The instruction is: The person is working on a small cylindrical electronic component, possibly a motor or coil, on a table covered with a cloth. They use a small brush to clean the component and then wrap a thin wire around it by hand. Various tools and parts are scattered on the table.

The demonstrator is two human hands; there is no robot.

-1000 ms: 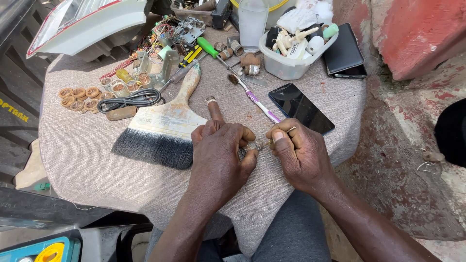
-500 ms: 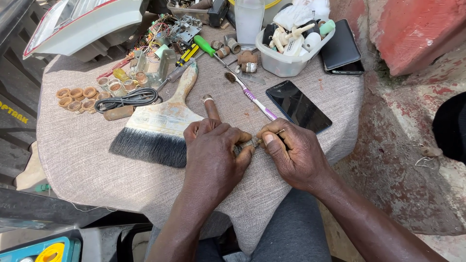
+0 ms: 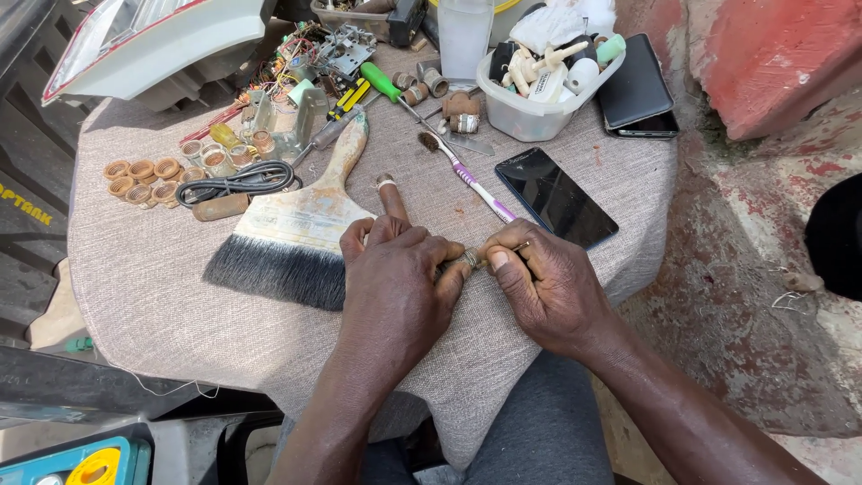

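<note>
While both hands pinch small metal part; paintbrush adj.

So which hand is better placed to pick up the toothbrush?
Probably the right hand: the toothbrush lies just beyond its fingers. The left hand sits nearer the paintbrush. Both pinch a small metal part.

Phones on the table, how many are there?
2: one black phone lying screen-up beside the right hand, another dark phone at the table's far right edge next to the plastic tub.
</note>
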